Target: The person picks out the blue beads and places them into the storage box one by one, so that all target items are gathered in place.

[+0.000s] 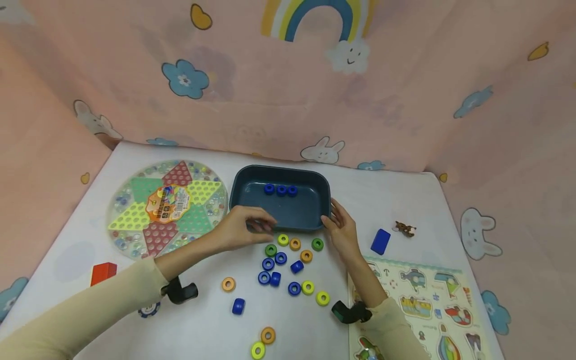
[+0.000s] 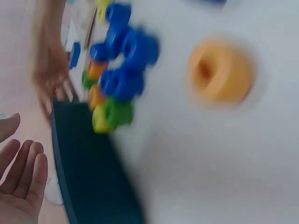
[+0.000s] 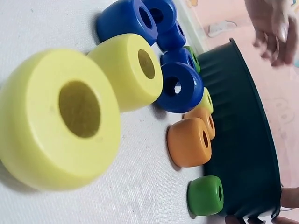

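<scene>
A dark teal tray (image 1: 288,222) stands on the white table with three blue beads (image 1: 281,190) lined up inside. My right hand (image 1: 344,232) grips its right front corner, thumb over the rim and fingers on the outer side. Above the tray's front left edge hovers my left hand (image 1: 245,227), its fingers loosely bent and holding nothing; the left wrist view also shows that hand (image 2: 23,177) without anything in it. Loose beads in blue, green, orange and yellow (image 1: 308,287) lie in front of the tray. In the right wrist view a green bead (image 3: 205,196) sits close to the tray's wall.
Left of the tray lies a round star-patterned game board (image 1: 193,220). A red block (image 1: 103,273) is at the far left. On the right are a blue block (image 1: 380,241), a small brown figure (image 1: 405,229) and a picture puzzle board (image 1: 432,290). Pink printed cloth hangs behind.
</scene>
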The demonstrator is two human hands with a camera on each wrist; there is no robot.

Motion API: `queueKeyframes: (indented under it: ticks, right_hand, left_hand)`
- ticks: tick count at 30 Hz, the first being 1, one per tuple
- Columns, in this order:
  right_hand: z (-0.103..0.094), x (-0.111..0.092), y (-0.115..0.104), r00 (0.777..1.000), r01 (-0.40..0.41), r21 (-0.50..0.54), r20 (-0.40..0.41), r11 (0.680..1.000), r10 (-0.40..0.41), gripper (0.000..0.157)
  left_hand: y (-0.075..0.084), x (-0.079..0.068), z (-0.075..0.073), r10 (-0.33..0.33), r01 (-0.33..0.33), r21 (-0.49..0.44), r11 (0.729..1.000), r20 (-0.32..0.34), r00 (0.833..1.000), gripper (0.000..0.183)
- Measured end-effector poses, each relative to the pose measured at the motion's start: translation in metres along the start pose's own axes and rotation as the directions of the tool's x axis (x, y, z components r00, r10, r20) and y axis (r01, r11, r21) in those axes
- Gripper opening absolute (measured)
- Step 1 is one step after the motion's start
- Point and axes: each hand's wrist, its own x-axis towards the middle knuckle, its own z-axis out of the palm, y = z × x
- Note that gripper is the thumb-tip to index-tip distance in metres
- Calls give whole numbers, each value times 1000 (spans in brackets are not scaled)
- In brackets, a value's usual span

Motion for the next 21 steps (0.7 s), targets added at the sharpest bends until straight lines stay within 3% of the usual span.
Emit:
queueKeyframes:
  ticks: [3, 8, 13, 18, 21]
  right_hand:
    - [-1, -1, 1, 1000, 0, 10, -3, 1000, 0, 57]
    - [-1, -2, 0, 1000, -10, 7, 0, 1000, 10, 56]
    - [-1, -2, -3, 1000, -18, -17, -6, 1000, 17, 56]
    - [-1, -3, -7, 1000, -23, -22, 1, 999, 23, 56]
    - [-1, -3, -7, 1000, -20, -14, 9, 1000, 20, 57]
  left_hand:
    - [-4, -22, 17, -41, 44, -42, 998, 54, 998, 30]
    - [-13, -52, 40, -101, 106, -23, 994, 155, 983, 28]
    - [-19, -67, 54, -84, 80, 43, 996, 103, 991, 31]
    - [-18, -75, 61, -69, 61, 197, 978, 31, 997, 32]
    - [-17, -77, 64, -78, 74, 221, 972, 12, 997, 31]
